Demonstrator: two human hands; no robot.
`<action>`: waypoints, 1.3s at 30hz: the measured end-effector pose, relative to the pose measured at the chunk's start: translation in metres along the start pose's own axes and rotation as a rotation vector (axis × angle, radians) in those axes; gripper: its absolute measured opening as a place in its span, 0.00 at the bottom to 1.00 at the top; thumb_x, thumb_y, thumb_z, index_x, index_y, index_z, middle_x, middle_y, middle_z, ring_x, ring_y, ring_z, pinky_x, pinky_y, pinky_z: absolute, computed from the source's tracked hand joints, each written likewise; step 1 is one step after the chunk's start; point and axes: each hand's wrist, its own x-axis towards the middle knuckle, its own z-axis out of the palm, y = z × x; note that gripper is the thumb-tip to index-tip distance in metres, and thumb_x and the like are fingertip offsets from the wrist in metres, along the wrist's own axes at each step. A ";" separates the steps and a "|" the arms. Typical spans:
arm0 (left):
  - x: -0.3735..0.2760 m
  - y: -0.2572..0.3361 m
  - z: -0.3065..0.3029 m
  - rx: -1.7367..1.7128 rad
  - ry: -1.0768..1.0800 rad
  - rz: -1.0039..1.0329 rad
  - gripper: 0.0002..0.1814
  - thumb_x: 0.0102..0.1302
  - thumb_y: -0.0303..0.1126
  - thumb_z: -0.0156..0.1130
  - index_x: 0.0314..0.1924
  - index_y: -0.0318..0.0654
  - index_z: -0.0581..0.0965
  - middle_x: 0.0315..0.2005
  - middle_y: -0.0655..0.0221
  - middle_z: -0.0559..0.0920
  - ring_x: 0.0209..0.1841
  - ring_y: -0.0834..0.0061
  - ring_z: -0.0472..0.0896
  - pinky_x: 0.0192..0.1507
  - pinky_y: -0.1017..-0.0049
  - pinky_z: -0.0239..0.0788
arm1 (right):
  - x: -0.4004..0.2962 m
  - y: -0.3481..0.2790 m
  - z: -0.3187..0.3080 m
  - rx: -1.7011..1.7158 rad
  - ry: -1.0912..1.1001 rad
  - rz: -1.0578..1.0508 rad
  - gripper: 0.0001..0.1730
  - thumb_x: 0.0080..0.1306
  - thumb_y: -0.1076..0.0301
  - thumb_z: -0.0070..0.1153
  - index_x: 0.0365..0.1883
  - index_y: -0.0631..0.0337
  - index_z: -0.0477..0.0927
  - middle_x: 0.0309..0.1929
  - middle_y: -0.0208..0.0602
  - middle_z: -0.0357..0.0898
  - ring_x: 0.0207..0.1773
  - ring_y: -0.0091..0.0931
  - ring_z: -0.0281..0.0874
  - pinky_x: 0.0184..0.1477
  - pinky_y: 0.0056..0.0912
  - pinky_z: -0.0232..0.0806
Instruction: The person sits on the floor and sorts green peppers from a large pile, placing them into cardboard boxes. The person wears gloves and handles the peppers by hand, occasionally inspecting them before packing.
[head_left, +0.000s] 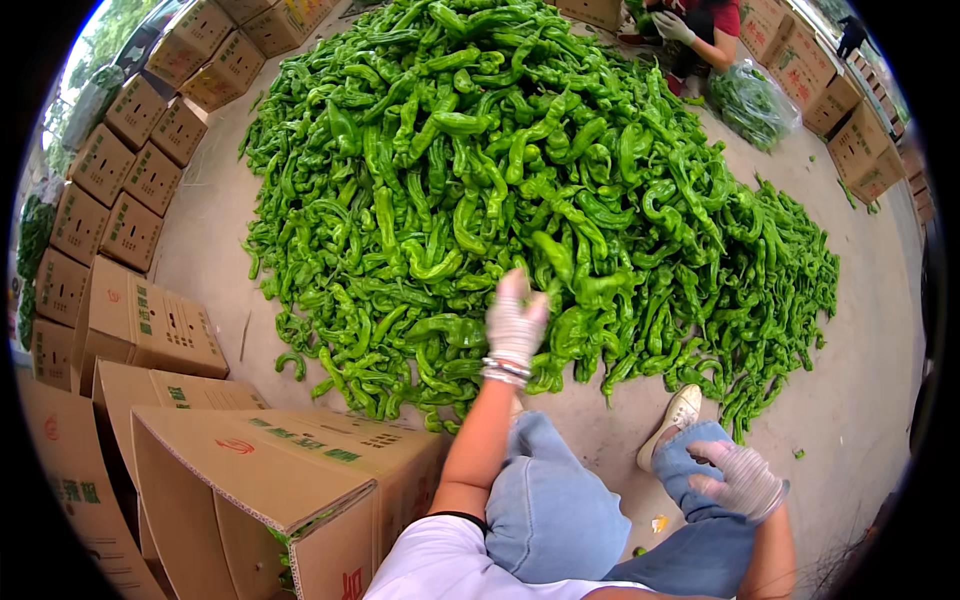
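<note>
A large heap of long, wrinkled green peppers (465, 187) lies on the floor in front of me. My left hand (516, 319), in a pale striped glove, is stretched over the near edge of the heap. Its fingertips are blurred and spread, and I see nothing held in them. Just beyond them a green pepper (553, 256) looks smeared by motion; whether the hand touches it is unclear. My right hand (739, 480), gloved the same way, hangs above my right knee with its fingers apart and nothing in it.
An open cardboard box (322, 465) with some green peppers inside stands at my left, beside more boxes (150, 322). Stacked cartons (139, 176) line the left. Across the heap crouches a gloved person (694, 37) near a clear plastic bag of peppers (752, 105). Cartons (866, 154) stand at right.
</note>
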 end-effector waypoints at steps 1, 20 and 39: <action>0.010 -0.022 -0.023 0.035 0.111 -0.055 0.26 0.59 0.31 0.64 0.60 0.45 0.73 0.51 0.52 0.80 0.54 0.55 0.79 0.52 0.60 0.74 | 0.000 -0.001 0.001 -0.021 0.001 -0.012 0.24 0.58 0.57 0.63 0.52 0.53 0.77 0.41 0.45 0.80 0.45 0.44 0.78 0.47 0.43 0.70; -0.029 -0.019 -0.046 -0.685 0.241 -0.218 0.11 0.59 0.22 0.65 0.42 0.33 0.78 0.32 0.69 0.81 0.29 0.81 0.78 0.28 0.82 0.72 | -0.001 -0.004 0.002 -0.006 -0.014 -0.001 0.24 0.58 0.57 0.61 0.52 0.54 0.77 0.43 0.47 0.80 0.46 0.46 0.78 0.49 0.45 0.70; -0.150 -0.064 0.061 0.535 -1.594 0.376 0.20 0.56 0.41 0.68 0.46 0.40 0.78 0.38 0.60 0.84 0.43 0.54 0.81 0.47 0.61 0.74 | 0.003 -0.004 -0.007 -0.074 -0.033 0.012 0.25 0.59 0.57 0.61 0.54 0.52 0.75 0.40 0.47 0.79 0.42 0.47 0.78 0.45 0.47 0.70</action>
